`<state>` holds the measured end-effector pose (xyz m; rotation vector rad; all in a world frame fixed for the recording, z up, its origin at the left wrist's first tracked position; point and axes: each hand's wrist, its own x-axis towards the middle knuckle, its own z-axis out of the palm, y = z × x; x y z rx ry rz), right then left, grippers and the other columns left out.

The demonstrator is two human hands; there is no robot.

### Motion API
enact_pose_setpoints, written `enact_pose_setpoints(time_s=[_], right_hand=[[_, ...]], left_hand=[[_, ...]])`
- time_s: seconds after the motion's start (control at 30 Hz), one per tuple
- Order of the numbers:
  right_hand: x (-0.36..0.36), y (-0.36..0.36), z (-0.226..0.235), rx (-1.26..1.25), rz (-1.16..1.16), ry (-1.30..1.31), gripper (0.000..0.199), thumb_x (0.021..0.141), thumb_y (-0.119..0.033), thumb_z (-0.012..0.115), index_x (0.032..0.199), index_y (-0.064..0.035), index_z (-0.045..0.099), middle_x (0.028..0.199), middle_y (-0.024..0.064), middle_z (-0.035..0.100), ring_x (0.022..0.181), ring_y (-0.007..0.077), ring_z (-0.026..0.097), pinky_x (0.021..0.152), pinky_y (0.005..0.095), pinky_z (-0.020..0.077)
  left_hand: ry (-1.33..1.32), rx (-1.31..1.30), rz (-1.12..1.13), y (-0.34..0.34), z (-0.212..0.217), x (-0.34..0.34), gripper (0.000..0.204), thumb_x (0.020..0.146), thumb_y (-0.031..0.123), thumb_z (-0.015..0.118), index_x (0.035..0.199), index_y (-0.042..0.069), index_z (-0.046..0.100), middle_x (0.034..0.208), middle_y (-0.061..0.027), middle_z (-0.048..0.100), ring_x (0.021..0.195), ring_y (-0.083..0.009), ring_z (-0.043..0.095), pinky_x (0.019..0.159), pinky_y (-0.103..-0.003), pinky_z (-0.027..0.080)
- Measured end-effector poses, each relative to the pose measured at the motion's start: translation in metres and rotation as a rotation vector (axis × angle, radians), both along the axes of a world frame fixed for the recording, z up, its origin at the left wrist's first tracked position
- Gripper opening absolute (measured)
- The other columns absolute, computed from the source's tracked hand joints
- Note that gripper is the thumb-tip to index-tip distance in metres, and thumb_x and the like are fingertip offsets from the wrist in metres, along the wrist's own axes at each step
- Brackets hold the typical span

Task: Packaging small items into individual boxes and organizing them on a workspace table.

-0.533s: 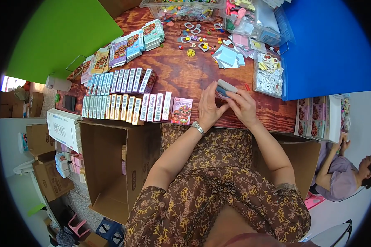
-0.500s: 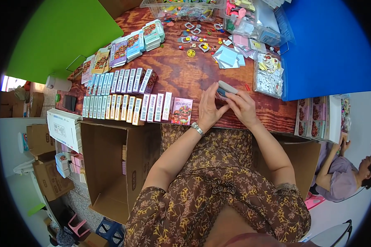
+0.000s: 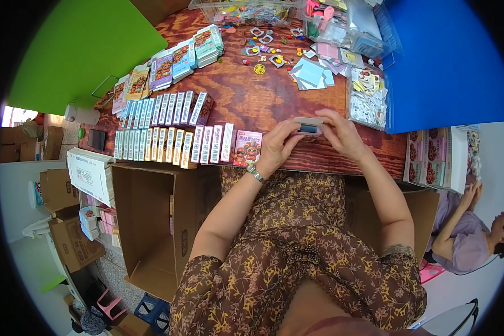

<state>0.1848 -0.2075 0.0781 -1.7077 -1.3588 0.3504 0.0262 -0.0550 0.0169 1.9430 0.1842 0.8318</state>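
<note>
Head view: both hands, left hand (image 3: 275,147) and right hand (image 3: 341,134), now grip the small box (image 3: 308,124) level above the table (image 3: 252,106), no longer tilted.

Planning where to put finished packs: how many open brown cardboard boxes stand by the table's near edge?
2: a large open box left of the person's lap, and another box at the right, partly hidden behind the right arm. More may be hidden.

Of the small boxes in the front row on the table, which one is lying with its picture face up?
The small box at the row's right end, nearest the left hand. It shows its colourful cartoon front; the other boxes in the row stand on edge, showing white sides.
</note>
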Motion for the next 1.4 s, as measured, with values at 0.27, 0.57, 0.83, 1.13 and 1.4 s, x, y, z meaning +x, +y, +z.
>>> enact_pose_setpoints(time_s=[0.27,0.57,0.83,1.13,1.4], right_hand=[[0.014,0.01,0.008,-0.095,0.095,-0.245,0.03,0.091,-0.002,0.064,0.12,-0.0085,0.064,0.109,0.0124,0.069,0.097,0.0323,0.068,0.081,0.0391,0.0551],[0.007,0.012,0.025,-0.28,0.055,0.155,0.018,0.09,-0.011,0.071,0.107,-0.0054,0.072,0.099,0.011,0.069,0.093,0.0296,0.068,0.08,0.0352,0.0554],[-0.002,0.017,0.018,-0.012,0.048,-0.235,0.016,0.087,-0.002,0.071,0.103,-0.0029,0.071,0.096,0.0116,0.065,0.087,0.0282,0.067,0.074,0.0361,0.0542],[-0.022,0.012,0.012,0.003,0.017,-0.523,0.028,0.078,0.002,0.071,0.105,-0.0043,0.07,0.097,0.0099,0.062,0.09,0.0281,0.064,0.076,0.0366,0.0536],[-0.021,-0.001,0.014,0.06,0.039,-0.379,0.041,0.083,0.003,0.068,0.123,-0.0037,0.065,0.114,0.0144,0.064,0.104,0.0324,0.064,0.088,0.0386,0.0532]], left_hand=[[0.005,-0.015,-0.004,0.001,0.002,0.001,0.03,0.084,0.0,0.076,0.112,0.003,0.065,0.117,-0.0145,0.067,0.099,-0.0266,0.07,0.078,-0.033,0.058],[-0.017,0.003,0.064,-0.003,-0.003,-0.003,0.028,0.082,0.001,0.077,0.108,0.003,0.065,0.11,-0.0137,0.067,0.091,-0.0293,0.068,0.072,-0.036,0.057],[-0.02,-0.009,0.055,-0.005,-0.005,-0.001,0.028,0.083,0.002,0.078,0.107,0.002,0.064,0.108,-0.0143,0.067,0.091,-0.0289,0.069,0.074,-0.035,0.057],[0.006,-0.241,0.043,-0.009,-0.017,-0.002,0.038,0.084,0.002,0.077,0.117,0.001,0.059,0.108,-0.0155,0.066,0.091,-0.0288,0.07,0.074,-0.036,0.058],[-0.07,0.167,0.077,-0.005,0.004,-0.003,0.032,0.083,-0.004,0.074,0.114,0.004,0.067,0.111,-0.0145,0.064,0.093,-0.0307,0.067,0.074,-0.036,0.056]])
